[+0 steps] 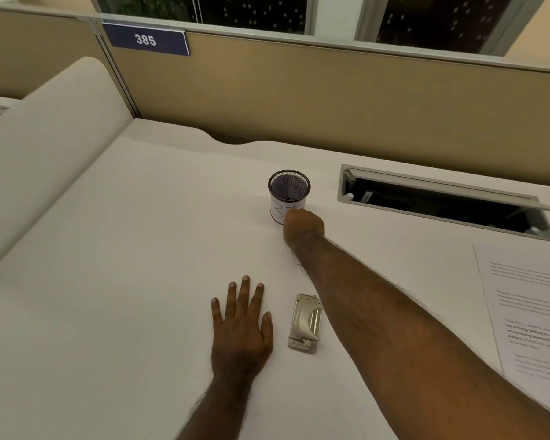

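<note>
The right hand (304, 228) is touching the near side of a mesh pen cup (289, 195) standing toward the far edge of the tabletop (124, 249), fingers curled under; whether it is gripping cannot be told. The left hand (240, 325) is lying flat, fingers spread, just beside a hole punch (305, 323).
</note>
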Demonstrator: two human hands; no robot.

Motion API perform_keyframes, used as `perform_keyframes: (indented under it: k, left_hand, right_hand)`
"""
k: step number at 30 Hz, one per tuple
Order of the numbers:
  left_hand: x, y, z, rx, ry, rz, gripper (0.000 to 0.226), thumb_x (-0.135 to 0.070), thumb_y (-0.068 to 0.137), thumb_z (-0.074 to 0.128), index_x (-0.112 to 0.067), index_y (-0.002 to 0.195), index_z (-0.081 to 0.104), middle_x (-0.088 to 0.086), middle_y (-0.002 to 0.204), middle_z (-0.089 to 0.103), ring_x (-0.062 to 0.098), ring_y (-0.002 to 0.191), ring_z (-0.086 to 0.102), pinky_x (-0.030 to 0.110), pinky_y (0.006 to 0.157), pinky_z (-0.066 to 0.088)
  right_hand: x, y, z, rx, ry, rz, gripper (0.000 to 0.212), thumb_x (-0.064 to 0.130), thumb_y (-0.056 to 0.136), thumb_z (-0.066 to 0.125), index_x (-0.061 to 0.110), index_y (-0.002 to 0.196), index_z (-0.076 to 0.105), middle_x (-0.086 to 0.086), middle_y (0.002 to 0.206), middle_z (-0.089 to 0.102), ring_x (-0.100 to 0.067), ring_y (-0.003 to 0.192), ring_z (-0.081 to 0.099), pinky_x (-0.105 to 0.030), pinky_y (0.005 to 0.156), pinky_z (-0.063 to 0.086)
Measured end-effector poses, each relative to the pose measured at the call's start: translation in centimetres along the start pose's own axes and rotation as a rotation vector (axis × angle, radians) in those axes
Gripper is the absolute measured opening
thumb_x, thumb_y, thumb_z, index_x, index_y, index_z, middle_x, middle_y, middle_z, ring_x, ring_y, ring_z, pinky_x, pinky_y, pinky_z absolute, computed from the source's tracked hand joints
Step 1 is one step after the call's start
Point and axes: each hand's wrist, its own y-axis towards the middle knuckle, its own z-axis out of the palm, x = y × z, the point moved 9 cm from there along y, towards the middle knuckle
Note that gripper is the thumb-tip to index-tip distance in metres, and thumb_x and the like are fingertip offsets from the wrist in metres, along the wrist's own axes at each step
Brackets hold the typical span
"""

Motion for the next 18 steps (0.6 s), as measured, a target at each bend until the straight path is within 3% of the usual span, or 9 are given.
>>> perform_keyframes:
  k: [5, 9, 12, 18]
  left_hand:
    - [0.1, 0.0, 0.1, 0.010, 0.011, -0.005, 0.059, -0.045, 0.094, 0.028, -0.030, 0.151, 0.027, -0.001, 0.162, 0.019, 0.023, 0.151, 0.015, 0.055, 0.120, 0.016]
    - [0.0, 0.0, -0.1, 0.001, 0.000, -0.004, 0.058, -0.043, 0.094, 0.033, -0.030, 0.151, 0.029, -0.001, 0.162, 0.020, 0.023, 0.150, 0.016, 0.055, 0.120, 0.017]
    - [-0.1, -0.1, -0.3, -0.011, -0.004, -0.006, 0.058, -0.041, 0.093, 0.036, -0.029, 0.150, 0.031, 0.000, 0.162, 0.022, 0.023, 0.150, 0.019, 0.056, 0.119, 0.018]
    - [-0.1, -0.1, -0.5, -0.007, -0.011, -0.009, 0.058, -0.040, 0.093, 0.037, -0.028, 0.149, 0.033, 0.001, 0.161, 0.025, 0.024, 0.149, 0.022, 0.056, 0.118, 0.019]
  right_hand:
    - [-0.4, -0.5, 1.0, -0.005, 0.039, -0.001, 0.031, 0.009, 0.088, 0.051, 0.006, 0.117, 0.060, -0.012, 0.120, 0.065, -0.032, 0.112, 0.061, -0.038, 0.087, 0.050]
    - [-5.0, -1.1, 1.7, 0.035, 0.319, 0.170, 0.026, 0.018, 0.078, 0.053, 0.008, 0.098, 0.066, -0.013, 0.108, 0.069, -0.034, 0.102, 0.064, -0.032, 0.079, 0.050]
    - [-8.1, -1.5, 0.0, -0.060, 0.471, 0.198, 0.020, 0.020, 0.077, 0.054, 0.007, 0.077, 0.068, -0.012, 0.088, 0.073, -0.032, 0.088, 0.066, -0.028, 0.071, 0.050]
    - [-8.9, -1.2, -7.8, -0.337, 0.604, 0.105, 0.019, 0.024, 0.083, 0.056, 0.013, 0.073, 0.067, -0.001, 0.072, 0.067, -0.022, 0.077, 0.064, -0.023, 0.065, 0.042]
